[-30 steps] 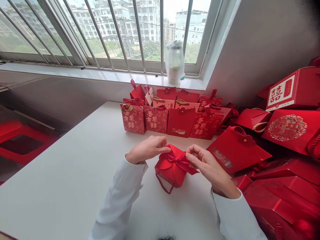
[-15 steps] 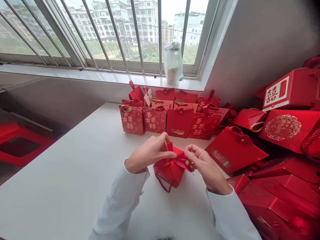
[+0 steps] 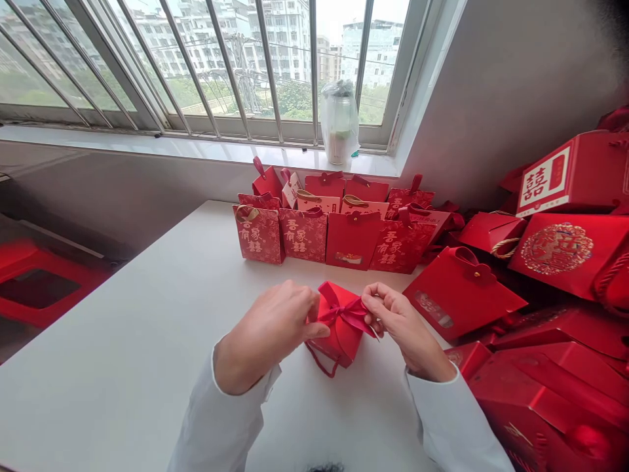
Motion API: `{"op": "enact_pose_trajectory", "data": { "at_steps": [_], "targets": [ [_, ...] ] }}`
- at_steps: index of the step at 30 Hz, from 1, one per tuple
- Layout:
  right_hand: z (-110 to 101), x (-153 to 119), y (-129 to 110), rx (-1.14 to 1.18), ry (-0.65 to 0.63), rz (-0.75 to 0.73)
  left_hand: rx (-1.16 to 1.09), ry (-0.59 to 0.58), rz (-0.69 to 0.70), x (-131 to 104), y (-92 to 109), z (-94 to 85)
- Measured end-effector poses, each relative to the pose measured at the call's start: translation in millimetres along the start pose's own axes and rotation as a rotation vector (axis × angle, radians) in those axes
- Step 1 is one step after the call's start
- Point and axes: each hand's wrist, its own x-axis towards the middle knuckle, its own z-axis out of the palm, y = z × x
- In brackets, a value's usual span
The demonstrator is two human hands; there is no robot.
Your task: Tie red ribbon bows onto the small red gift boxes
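A small red gift box [image 3: 350,347] stands on the white table in front of me, a dark red cord handle [image 3: 322,362] hanging down its near side. Across its top lies a crimson ribbon tied in a bow [image 3: 343,313], one tail pointing up and away. My right hand [image 3: 400,324] pinches the bow's right side between thumb and fingers. At the left side of the bow, my left hand [image 3: 275,331] is closed, thumb and curled fingers around the ribbon's left loop; the fingertips are partly hidden behind the hand.
Red gift bags [image 3: 302,236] stand in rows at the back of the white table [image 3: 147,341]. Heaped along the right are more red boxes [image 3: 555,255] and bags. A plastic-wrapped jar [image 3: 340,128] sits on the windowsill. A red stool [image 3: 44,275] is at the left.
My left hand has moved left and toward me, from the ribbon's upright tail to the bow's left side. The right hand keeps its pinch in nearly the same place.
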Motion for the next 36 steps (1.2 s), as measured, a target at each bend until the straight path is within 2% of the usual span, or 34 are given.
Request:
{"op": "enact_pose_trajectory", "data": {
  "at_steps": [3,4,7,9,11,15,16,18,22,25,27,29,33,36],
  "targets": [
    [0,3,2,0.004,-0.007,-0.022,0.03,0.184,0.13,-1,7,5.7],
    [0,3,2,0.013,-0.007,-0.029,0.036,0.211,0.199,1,11,7.9],
    [0,5,3,0.075,-0.009,-0.037,0.047,0.135,0.365,8,29,15.5],
    [-1,5,3,0.133,-0.016,-0.025,0.125,0.034,0.358,14,41,22.6],
    [-1,5,2,0.172,-0.014,-0.013,0.272,-0.02,0.321,19,52,31.6],
    [-1,6,3,0.178,0.006,-0.038,0.435,0.104,0.352,25,60,45.3],
    [-1,7,4,0.174,0.008,-0.044,0.423,0.119,0.362,25,58,45.3],
    [-2,8,6,0.162,0.015,-0.05,0.32,0.075,0.414,23,50,40.3],
    [-3,10,6,0.163,0.075,-0.062,-0.035,-0.127,0.63,16,17,19.7],
    [-4,9,5,0.178,0.121,-0.07,-0.151,-0.242,0.686,11,-4,8.0],
    [-4,8,5,0.191,0.115,-0.068,-0.168,-0.185,0.648,10,-6,7.0],
    [-4,7,5,0.208,0.1,-0.064,-0.129,-0.045,0.612,10,2,13.2],
    [-4,7,7,0.229,0.104,-0.085,0.14,0.264,0.503,18,30,42.8],
    [-5,8,9,0.208,0.129,-0.092,0.281,0.395,0.409,24,42,64.3]
  ]
}}
